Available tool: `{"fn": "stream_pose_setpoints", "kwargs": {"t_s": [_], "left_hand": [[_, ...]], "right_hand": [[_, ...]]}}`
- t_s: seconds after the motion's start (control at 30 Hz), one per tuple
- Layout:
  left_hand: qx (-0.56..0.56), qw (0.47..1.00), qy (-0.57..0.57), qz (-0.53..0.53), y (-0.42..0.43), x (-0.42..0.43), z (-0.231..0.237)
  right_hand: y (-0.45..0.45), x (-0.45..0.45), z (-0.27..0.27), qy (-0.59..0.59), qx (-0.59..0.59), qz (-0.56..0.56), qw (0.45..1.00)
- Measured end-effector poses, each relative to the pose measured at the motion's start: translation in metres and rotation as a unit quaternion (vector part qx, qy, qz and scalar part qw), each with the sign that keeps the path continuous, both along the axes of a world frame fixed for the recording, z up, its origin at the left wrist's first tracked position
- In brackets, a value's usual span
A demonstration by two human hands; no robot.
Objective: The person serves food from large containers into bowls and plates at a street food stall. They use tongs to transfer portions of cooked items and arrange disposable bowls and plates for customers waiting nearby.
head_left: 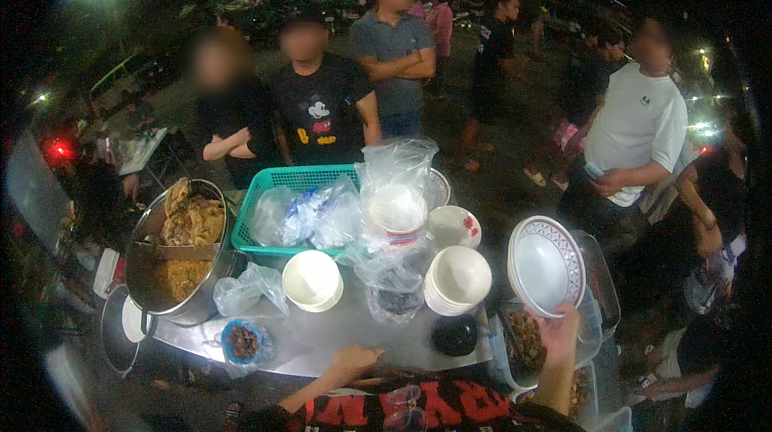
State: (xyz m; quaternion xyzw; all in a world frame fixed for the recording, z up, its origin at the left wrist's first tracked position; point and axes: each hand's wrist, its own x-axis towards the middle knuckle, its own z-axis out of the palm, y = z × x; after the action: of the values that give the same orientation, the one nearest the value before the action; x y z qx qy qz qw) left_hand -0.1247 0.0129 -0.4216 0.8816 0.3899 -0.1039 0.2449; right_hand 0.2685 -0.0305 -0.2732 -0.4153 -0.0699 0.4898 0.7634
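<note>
My right hand (556, 326) grips the lower rim of a stack of white plates with a patterned edge (543, 269), tilted above the food tubs at the right. Over the metal tabletop (301, 341) near its front edge is my left hand (357, 361); whether it holds anything is unclear. Stacked white bowls (312, 278) stand at the middle, and a taller stack of white bowls (459, 278) stands right of a clear plastic bag (392, 287). A small blue plastic bag with brown food pieces (242, 341) sits open at the front left.
A large metal pot (208, 287) with cooked food stands left. A green basket (247, 215) holds plastic bags. A dark round object (453, 335) lies near the front right. A clear tub (502, 353) holds brown food. Several people stand beyond the table.
</note>
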Motion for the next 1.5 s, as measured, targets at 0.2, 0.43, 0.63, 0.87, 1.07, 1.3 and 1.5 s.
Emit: {"fn": "stream_pose_setpoints", "kwargs": {"t_s": [0.2,0.43,0.63,0.87,1.07,1.3,1.5], "left_hand": [[-0.105,0.988,-0.103,-0.039,-0.001,0.015,0.016],[-0.067,0.993,-0.075,-0.062,0.005,0.025,0.036],[-0.049,0.997,-0.062,0.014,0.004,0.025,0.031],[-0.041,0.997,-0.039,0.061,0.005,0.025,0.01],[-0.056,0.994,-0.063,0.066,-0.001,0.026,-0.012],[-0.067,0.988,-0.066,0.12,-0.006,0.025,0.01],[-0.061,0.982,-0.112,0.136,-0.011,0.023,0.021]], "right_hand": [[0.069,0.027,0.009,-0.068,0.022,0.037,0.997],[0.144,0.028,0.021,-0.18,-0.05,0.078,0.979],[0.187,0.011,-0.003,-0.19,-0.08,0.097,0.974],[0.227,0.001,-0.01,-0.167,-0.062,0.117,0.977],[0.273,-0.013,-0.004,-0.255,-0.039,0.089,0.962],[0.346,-0.035,-0.022,-0.446,-0.051,0.034,0.893],[0.382,-0.054,-0.044,-0.623,-0.091,0.064,0.774]]}}
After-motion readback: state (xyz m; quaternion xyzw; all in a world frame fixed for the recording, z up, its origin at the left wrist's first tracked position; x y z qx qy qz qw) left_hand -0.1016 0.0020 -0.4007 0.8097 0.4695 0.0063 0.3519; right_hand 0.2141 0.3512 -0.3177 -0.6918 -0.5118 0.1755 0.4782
